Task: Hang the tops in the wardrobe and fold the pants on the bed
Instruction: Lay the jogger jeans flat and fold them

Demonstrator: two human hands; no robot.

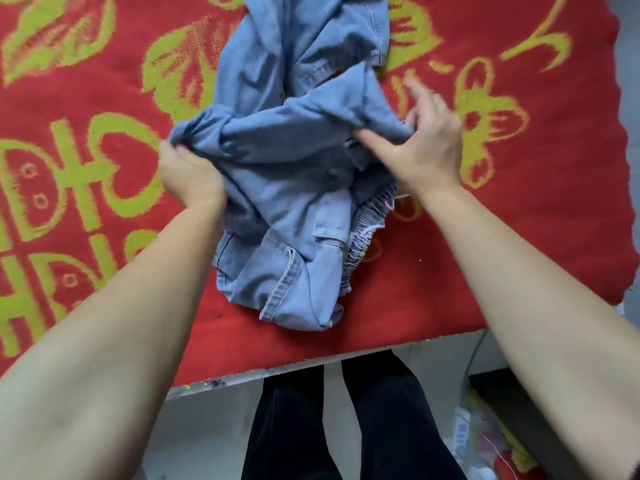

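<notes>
Blue denim pants [294, 188] are held crumpled on the red bed [519, 237], a bunched edge clenched in the left grip [188, 174], a fold pinched in the right grip [426, 147].

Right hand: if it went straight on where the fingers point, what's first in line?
Probably the red bedcover: the right hand pinches a fold of the pants, its blurred fingers pointing up the bed, slightly left. It may clip the pants' far edge; depth is unclear.
</notes>
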